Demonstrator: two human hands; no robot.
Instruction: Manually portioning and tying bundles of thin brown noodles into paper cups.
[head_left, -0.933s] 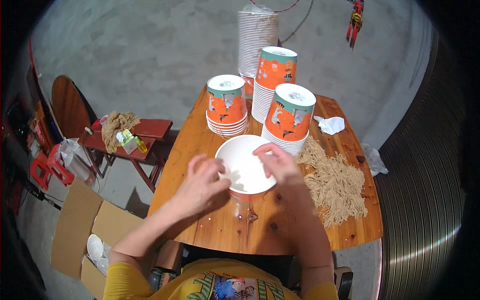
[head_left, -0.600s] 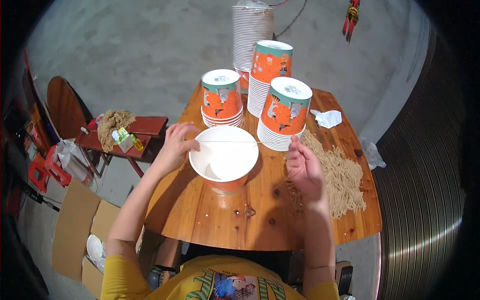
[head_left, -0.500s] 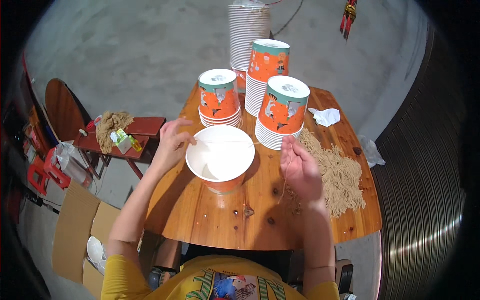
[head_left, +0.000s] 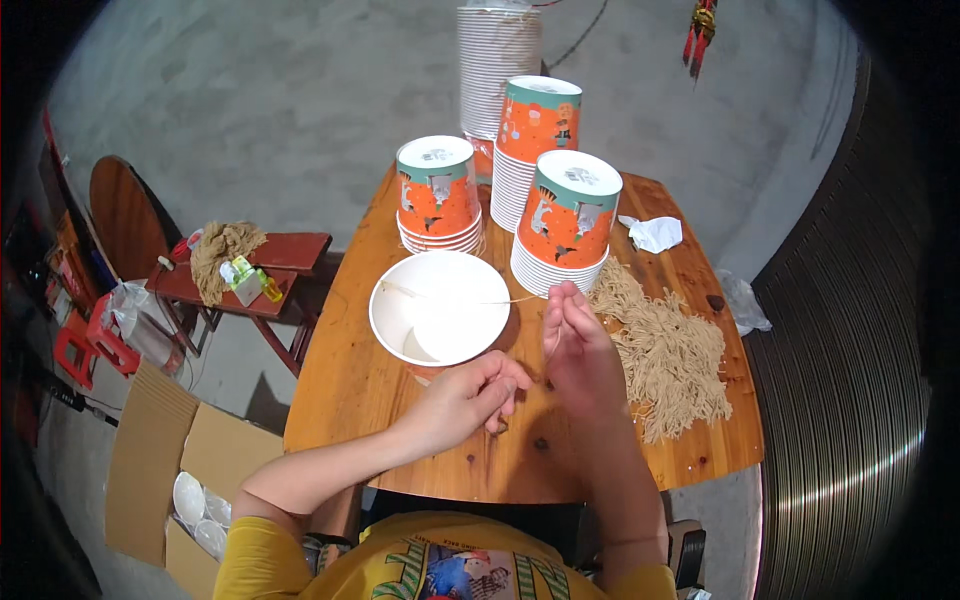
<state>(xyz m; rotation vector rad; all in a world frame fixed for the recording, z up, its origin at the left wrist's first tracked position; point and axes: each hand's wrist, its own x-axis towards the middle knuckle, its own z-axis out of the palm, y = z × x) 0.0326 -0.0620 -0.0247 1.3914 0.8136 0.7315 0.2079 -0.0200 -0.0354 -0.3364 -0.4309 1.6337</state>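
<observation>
A white-lined paper bucket [head_left: 440, 318] stands mouth up on the wooden table in front of me. A thin tan string [head_left: 515, 300] runs across its mouth from the left rim to my right hand [head_left: 580, 350]. That hand is raised right of the bucket, its fingers pressed together on the string. My left hand [head_left: 468, 402] is by the bucket's near right side, below and left of my right hand. Its fingers are curled in, and what they hold, if anything, is hidden. A heap of tan strings [head_left: 665, 360] lies right of my right hand.
Upside-down stacks of orange and green buckets [head_left: 565, 215] [head_left: 438, 190] [head_left: 540, 125] stand behind, with a tall wrapped stack [head_left: 498, 75] farther back. A crumpled tissue [head_left: 655, 234] lies at the right. Left of the table are a red bench [head_left: 300, 250] and an open cardboard box [head_left: 150, 460].
My left hand has left the bucket's left rim and come down and right, close to my right hand. My right hand has shifted slightly left, still with the string.
</observation>
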